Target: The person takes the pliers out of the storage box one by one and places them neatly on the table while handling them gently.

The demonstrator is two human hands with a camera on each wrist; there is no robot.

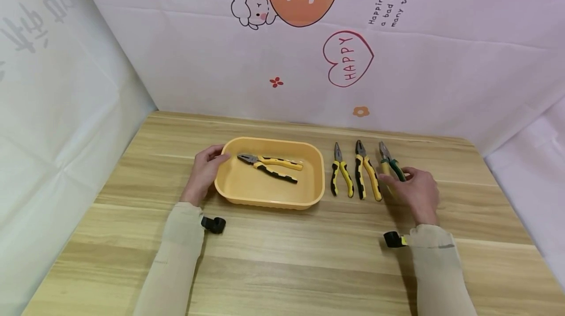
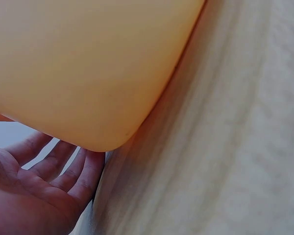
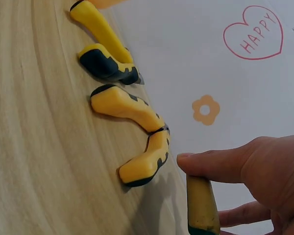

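My left hand [image 1: 204,171] grips the left end of a yellow plastic tray [image 1: 247,189], thumb over the rim. In the left wrist view, its fingers [image 2: 83,178] lie against the tray's outer wall. Inside the tray rests a pair of combination pliers [image 1: 261,162] with yellow and black handles, spread apart. At the right, my right hand [image 1: 417,191] pinches a pair of pliers with green and yellow handles [image 1: 385,155]. The right wrist view shows the thumb on the yellow handle [image 3: 202,203]; the pliers' head is hidden there.
Between the tray and my right hand lie long-nose pliers [image 1: 337,159] and yellow-black combination pliers [image 1: 360,151], side by side, heads away from me. A wooden table [image 1: 300,257] carries everything. Printed white cloth [image 1: 212,75] hangs behind the table and at both sides.
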